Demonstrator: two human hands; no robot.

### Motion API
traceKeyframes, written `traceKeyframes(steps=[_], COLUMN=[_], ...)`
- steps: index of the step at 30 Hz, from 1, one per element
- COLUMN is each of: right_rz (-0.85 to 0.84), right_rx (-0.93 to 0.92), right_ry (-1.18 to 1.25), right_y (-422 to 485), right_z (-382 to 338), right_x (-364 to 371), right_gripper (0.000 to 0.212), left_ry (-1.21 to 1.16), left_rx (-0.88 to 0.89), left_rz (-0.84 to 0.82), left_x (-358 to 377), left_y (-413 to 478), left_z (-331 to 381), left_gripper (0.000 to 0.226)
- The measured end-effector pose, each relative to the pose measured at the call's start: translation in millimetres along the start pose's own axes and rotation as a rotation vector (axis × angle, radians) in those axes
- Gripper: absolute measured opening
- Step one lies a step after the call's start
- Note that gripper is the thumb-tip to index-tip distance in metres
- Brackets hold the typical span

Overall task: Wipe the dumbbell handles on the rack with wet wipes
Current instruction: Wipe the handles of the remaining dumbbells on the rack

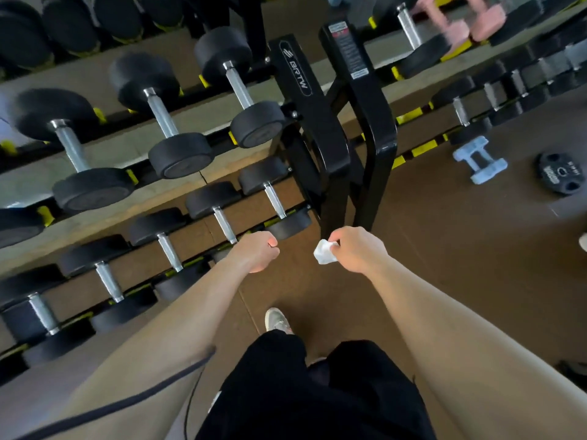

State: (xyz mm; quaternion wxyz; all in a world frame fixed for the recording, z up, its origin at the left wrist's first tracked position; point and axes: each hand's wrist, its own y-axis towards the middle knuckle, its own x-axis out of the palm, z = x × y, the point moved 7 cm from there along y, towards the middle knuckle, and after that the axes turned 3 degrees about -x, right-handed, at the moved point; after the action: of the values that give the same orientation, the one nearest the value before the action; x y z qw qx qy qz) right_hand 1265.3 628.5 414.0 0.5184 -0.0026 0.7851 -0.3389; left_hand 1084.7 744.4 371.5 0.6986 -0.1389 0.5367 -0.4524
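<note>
At six o'clock of the black steel rack (330,128), right hand (355,249) pinches a soft, light crumpled white wet wipe (324,251); left hand (257,253) curls empty.

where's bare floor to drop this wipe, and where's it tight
For the wipe, bare floor lies right of the rack upright, bounded by the blue dumbbell and weight plate; also ahead of the shoe. Crowded: the lower rack row, dumbbells packed side by side.

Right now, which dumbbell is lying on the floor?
The small light-blue dumbbell beside the black weight plate; the black dumbbells sit on the rack.
</note>
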Motion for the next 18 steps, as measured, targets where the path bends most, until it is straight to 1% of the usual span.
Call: traceKeyframes(steps=[5,9,11,14,16,18], right_rz=[-0.057,-0.099,-0.104,-0.113,-0.117,-0.097], right_rx=[-0.124,-0.231,-0.282,-0.377,-0.427,-0.458], right_ry=[-0.010,0.045,0.072,0.098,0.136,0.188], right_y=[56,111,138,184,214,243], right_z=[-1,0,1,3,7,12], right_x=[-4,4,14,39,62,83], right_gripper=[0.031,0.033,0.033,0.032,0.034,0.034], left_ry=[-0.087,-0.117,-0.195,-0.396,-0.490,-0.521], left_rx=[-0.074,-0.140,-0.186,-0.232,-0.200,-0.111], left_rz=[0.025,0.034,0.087,0.212,0.319,0.392], left_x=[1,10,17,34,43,51], left_y=[27,54,71,110,141,173], left_z=[-3,-9,-16,-26,-28,-26], left_gripper=[0.035,0.036,0.034,0.026,0.028,0.037])
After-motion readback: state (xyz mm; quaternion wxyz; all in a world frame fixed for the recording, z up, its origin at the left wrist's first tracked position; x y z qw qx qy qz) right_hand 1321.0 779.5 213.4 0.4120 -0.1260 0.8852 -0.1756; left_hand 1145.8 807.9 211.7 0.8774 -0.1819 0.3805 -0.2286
